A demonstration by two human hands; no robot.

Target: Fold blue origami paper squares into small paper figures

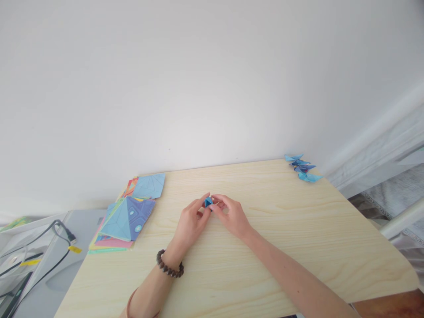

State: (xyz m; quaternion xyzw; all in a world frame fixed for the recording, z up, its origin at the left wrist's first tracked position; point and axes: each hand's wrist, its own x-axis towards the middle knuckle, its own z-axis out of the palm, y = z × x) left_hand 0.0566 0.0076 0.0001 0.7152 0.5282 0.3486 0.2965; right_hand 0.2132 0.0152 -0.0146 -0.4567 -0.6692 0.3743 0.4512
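A small piece of folded blue origami paper (208,202) is held over the middle of the table, partly covered by fingers. My left hand (192,220), with a dark bead bracelet on its wrist, pinches it from the left. From the right, the thumb and fingers of my right hand (231,215) close on the same paper. Both hands are close to the wooden tabletop (218,274). The exact shape of the fold is too small to make out.
At the table's left lie stacked origami sheets (127,223) in several colours, with a light blue creased sheet (149,185) behind. Several folded blue paper figures (303,168) line the far right corner. A white wall rises behind. Cables (62,232) lie on a grey surface at left.
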